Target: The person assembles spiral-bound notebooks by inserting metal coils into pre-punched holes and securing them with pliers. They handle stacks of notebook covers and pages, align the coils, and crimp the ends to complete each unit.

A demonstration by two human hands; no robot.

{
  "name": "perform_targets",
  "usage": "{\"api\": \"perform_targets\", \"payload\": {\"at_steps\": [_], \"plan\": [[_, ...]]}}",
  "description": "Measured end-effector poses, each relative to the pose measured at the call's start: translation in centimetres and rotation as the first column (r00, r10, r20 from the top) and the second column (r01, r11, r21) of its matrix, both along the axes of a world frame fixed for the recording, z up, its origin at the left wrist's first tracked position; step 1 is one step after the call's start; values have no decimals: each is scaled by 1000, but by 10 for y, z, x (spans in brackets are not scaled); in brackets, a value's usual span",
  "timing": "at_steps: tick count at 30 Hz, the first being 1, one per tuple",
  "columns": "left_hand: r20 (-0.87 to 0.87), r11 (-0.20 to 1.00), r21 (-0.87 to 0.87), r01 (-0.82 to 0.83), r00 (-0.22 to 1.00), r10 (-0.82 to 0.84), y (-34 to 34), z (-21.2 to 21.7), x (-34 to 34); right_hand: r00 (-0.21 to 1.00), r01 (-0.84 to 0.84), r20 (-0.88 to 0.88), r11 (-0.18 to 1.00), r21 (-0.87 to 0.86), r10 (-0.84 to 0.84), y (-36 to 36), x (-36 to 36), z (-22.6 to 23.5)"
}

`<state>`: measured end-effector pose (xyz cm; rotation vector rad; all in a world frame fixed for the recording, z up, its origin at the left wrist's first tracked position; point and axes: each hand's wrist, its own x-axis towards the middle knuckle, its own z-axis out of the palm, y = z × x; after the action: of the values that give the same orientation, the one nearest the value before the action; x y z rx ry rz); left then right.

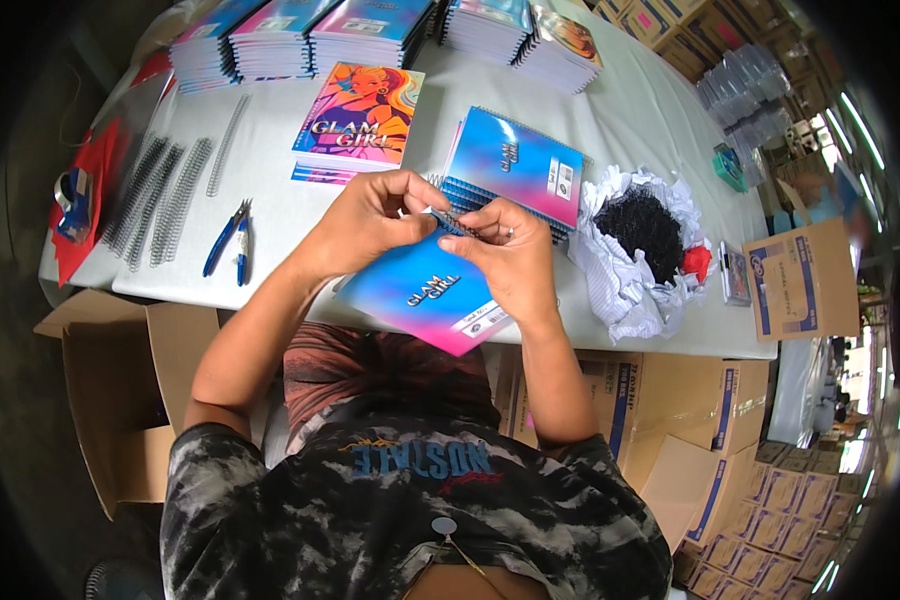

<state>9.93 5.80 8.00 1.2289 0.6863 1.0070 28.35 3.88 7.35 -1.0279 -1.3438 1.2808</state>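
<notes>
A blue-and-pink notebook (410, 285) is tilted over the table's near edge, its bound edge away from me. At that edge my left hand (385, 215) pinches a dark spiral wire with thumb and forefinger. Beside it my right hand (505, 250), with a ring on one finger, closes on the same edge; its thumb lies on the cover. The fingers partly hide the wire. Just behind my hands is a stack of spiral-bound notebooks (515, 160). To the left of that, a pile of unbound notebooks has an illustrated cover (360, 115) on top.
Loose wire coils (160, 200) and blue-handled pliers (230, 245) lie at left, near a tape dispenser (73, 205). At right, crumpled paper (620, 290) holds a tangle of black wire (640, 235). Finished notebook stacks (370, 25) line the back. Cardboard boxes (120, 400) stand below.
</notes>
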Motion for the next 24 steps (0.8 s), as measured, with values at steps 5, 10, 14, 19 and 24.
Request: {"api": "perform_targets", "payload": {"at_steps": [5,10,14,19,24], "plan": [[-120,996,58,67,991,-59,7,4,-10,935,112,278,930,351,-218,-13,-19,6],[-155,718,542,-436,788,596,24,11,1,752,620,-492,726,298,-439,21,24,22],[-41,886,145,-441,892,451,44,18,60,657,698,-554,691,191,-511,39,44,16],[-596,692,584,-424,355,721,74,-47,85,290,692,452,511,510,-844,61,95,-98],[-722,689,607,-397,87,686,59,-59,70,481,631,309,569,527,-820,58,91,-126]]}}
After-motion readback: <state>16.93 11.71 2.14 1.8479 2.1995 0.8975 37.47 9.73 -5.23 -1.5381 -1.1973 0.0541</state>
